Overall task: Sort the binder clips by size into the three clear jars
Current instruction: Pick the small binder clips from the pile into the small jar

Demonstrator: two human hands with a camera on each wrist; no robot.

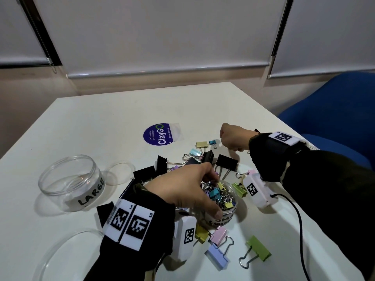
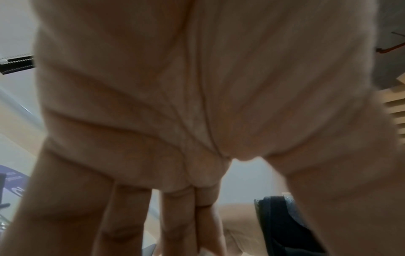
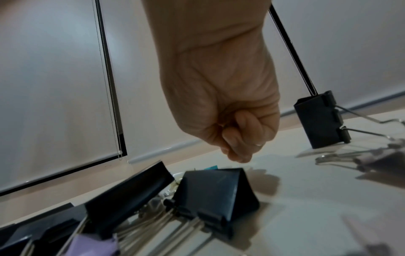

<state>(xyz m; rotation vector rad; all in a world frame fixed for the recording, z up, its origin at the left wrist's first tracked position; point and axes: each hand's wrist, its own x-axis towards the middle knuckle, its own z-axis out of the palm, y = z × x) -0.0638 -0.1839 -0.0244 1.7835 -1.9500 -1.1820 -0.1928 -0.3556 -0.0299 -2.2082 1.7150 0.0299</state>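
Observation:
A small clear jar (image 1: 230, 209), holding several small coloured clips, stands at centre front. My left hand (image 1: 215, 195) arches over it, thumb on the near wall and fingers curled over the far rim; in the left wrist view the fingers (image 2: 175, 216) hang downward. My right hand (image 1: 231, 140) is a closed fist just above the table, next to a small blue clip (image 1: 213, 142). In the right wrist view a glint of metal shows inside the fist (image 3: 236, 138). The jar marked LARGE (image 1: 71, 183) stands empty at the left. Black large clips (image 1: 226, 163) (image 3: 217, 188) lie between the hands.
Green (image 1: 257, 248), pink (image 1: 219, 236) and lilac (image 1: 217, 256) clips lie near the front edge. A clear lid (image 1: 119, 173) sits beside the large jar, and another clear rim (image 1: 60, 246) is at the front left. A round ClayGo sticker (image 1: 159, 134) and a blue chair (image 1: 334, 118) lie beyond.

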